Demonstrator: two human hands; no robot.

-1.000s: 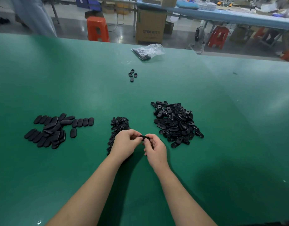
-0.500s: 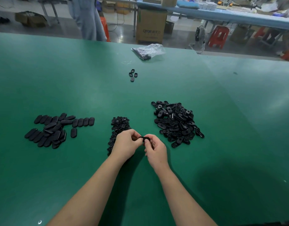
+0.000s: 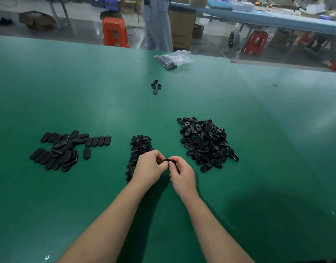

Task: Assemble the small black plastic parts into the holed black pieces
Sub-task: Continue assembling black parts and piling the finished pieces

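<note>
We have both hands up off the desk (image 3: pixel 258 186), meeting over one black piece (image 3: pixel 170 160), and this is where it can slip. The left hand (image 3: pixel 151 167) is curled into a loose fist, fingertips pinching the piece's left end; the right hand (image 3: pixel 182 174) pinches the right end, its other fingers folded under. So each grip is closed on that same piece, which sits squarely between them. Whether a small insert is already in its hole, we cannot tell; the fingers cover it.

What could go wrong? The piece is small and smooth-looking, held only by fingertips. Push the insert in crooked and it may jam or pop out, and from here it would drop just below the grip, or into the inserts (image 3: pixel 139 149) lying just beyond and under the left hand, where we would lose it among its twins. Squeeze unevenly and the piece may twist round between the pinches.

The left wrist hangs low over those inserts, so a careless turn could scatter them. The holed pile (image 3: pixel 207 143) lies beyond the grip to the right, apart from the right hand. The finished lot (image 3: pixel 68 149) sits well off to the left. Both forearms run straight in from below, converging, wrists slightly bent inward.
</note>
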